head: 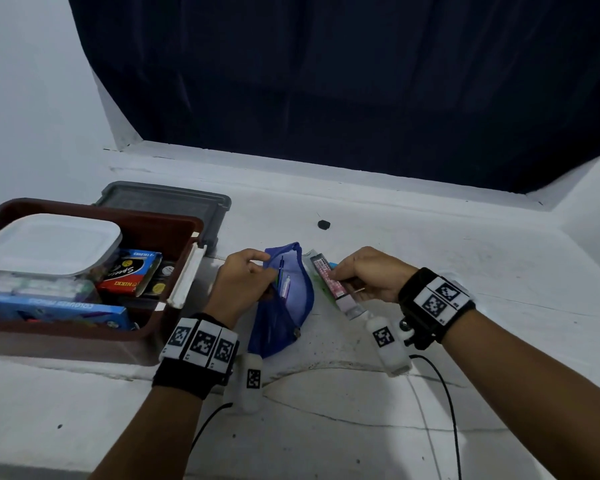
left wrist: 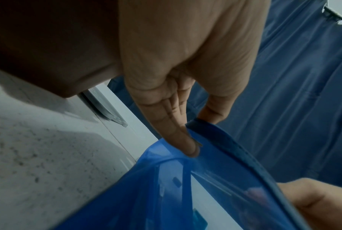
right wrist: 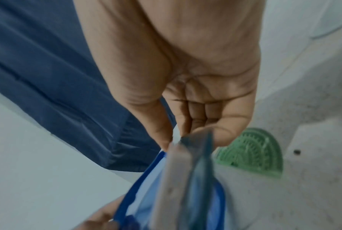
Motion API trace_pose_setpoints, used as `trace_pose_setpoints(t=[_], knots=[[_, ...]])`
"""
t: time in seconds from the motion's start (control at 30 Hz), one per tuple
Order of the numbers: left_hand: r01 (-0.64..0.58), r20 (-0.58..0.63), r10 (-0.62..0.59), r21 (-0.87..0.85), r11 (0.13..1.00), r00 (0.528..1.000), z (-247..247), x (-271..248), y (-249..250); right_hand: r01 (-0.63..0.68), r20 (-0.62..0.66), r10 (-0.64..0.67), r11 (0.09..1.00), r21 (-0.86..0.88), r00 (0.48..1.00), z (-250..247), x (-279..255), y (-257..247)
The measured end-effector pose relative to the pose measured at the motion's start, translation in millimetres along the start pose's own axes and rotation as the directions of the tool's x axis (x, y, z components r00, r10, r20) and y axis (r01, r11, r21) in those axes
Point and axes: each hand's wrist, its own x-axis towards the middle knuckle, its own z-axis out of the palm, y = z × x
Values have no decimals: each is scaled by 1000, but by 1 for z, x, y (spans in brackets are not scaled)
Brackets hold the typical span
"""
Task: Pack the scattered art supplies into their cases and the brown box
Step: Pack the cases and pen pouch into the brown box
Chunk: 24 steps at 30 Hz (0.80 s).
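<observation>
A blue zip pouch [head: 284,303] lies on the white counter with its mouth held apart; pens show inside. My left hand [head: 243,282] pinches the pouch's near rim [left wrist: 215,140]. My right hand [head: 364,275] grips a long flat pack with a pink patterned face [head: 329,282], just right of the pouch mouth. In the right wrist view the pack [right wrist: 178,179] sits between thumb and fingers above the pouch [right wrist: 142,194]. A green protractor [right wrist: 252,155] lies on the counter beside the pack. The brown box [head: 174,320] stands at the left.
The brown box holds a white-lidded tub [head: 49,244], a crayon pack [head: 132,271] and a blue coloured-pencil box [head: 52,306]. A grey lid [head: 167,202] lies behind it. A small black object [head: 324,224] sits farther back. Dark curtain [head: 361,81] hangs above the ledge.
</observation>
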Motion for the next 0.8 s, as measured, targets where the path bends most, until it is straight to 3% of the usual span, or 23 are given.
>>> trace_pose_setpoints(t=[0.27,0.47,0.6,0.8], knots=[[32,3,-32,-29,999,999,-8,-4,-2,-67,191,56,996,51,980,30,-13,-5],[26,77,-30,49,998,997,-10,-9,0,-31,61,21,986,163,998,54,2,-27],[11,89,-16,63,998,996,-6,-12,3,16,15,-17,999,42,1000,73,9,-29],[-4,80,-3,89,996,997,-4,-8,0,98,43,-92,983,-156,995,81,16,-18]])
